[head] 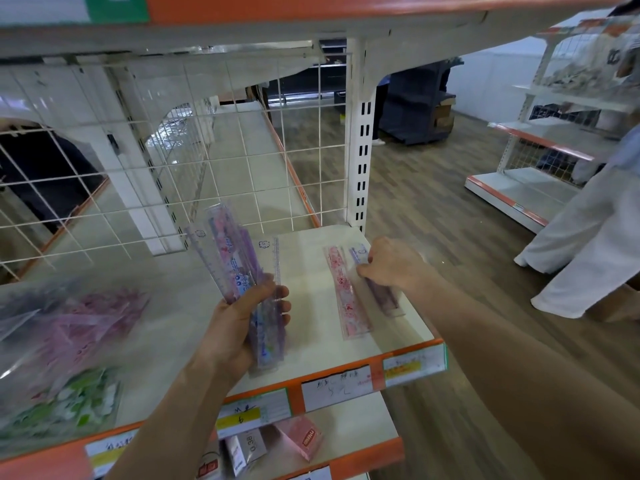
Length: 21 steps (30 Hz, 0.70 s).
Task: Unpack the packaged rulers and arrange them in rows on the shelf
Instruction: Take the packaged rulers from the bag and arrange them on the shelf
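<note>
Two rulers are laid side by side, close but apart, on the shelf (306,306) right of centre: a pink ruler (347,296) and, just right of it, a purple ruler (384,294), both running front to back, presumably to start a row. The purple ruler is pinched near its far end by the curled fingers of the right hand (393,265), judged to be squaring it to its neighbour. A bundle of rulers (235,258) is gripped round its lower half by the left hand (239,327) at frame centre, kept ready as stock. Plastic bags (69,334) of packaged rulers lie, blurred, at lower left.
</note>
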Each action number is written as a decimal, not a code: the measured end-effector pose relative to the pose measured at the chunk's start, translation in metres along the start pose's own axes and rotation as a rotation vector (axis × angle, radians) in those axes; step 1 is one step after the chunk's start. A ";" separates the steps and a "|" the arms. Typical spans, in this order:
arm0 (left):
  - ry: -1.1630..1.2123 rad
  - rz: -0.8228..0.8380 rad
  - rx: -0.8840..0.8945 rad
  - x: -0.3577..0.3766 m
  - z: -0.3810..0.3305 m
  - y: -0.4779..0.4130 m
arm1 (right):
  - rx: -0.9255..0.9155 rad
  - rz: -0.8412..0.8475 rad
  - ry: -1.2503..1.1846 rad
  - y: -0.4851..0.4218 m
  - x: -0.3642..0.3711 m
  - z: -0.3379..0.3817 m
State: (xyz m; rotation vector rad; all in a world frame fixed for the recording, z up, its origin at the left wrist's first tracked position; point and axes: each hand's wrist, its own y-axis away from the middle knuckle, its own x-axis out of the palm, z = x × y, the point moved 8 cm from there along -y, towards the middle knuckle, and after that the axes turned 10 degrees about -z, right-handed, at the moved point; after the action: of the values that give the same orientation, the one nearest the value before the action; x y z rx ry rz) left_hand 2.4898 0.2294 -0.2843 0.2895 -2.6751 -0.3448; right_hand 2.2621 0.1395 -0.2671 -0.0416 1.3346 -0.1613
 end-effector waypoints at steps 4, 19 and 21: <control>0.003 -0.007 -0.003 -0.001 0.000 -0.001 | 0.015 0.009 -0.020 0.000 -0.004 0.001; 0.020 -0.007 -0.026 0.001 -0.002 0.001 | -0.103 -0.068 -0.519 0.035 -0.039 0.072; 0.033 0.027 -0.026 0.004 -0.001 0.002 | -0.088 0.122 -0.748 0.049 -0.031 0.095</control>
State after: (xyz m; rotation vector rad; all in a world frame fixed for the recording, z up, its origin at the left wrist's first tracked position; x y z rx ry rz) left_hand 2.4862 0.2297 -0.2809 0.2484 -2.6374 -0.3632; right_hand 2.3523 0.1862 -0.2208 -0.0849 0.5942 0.0223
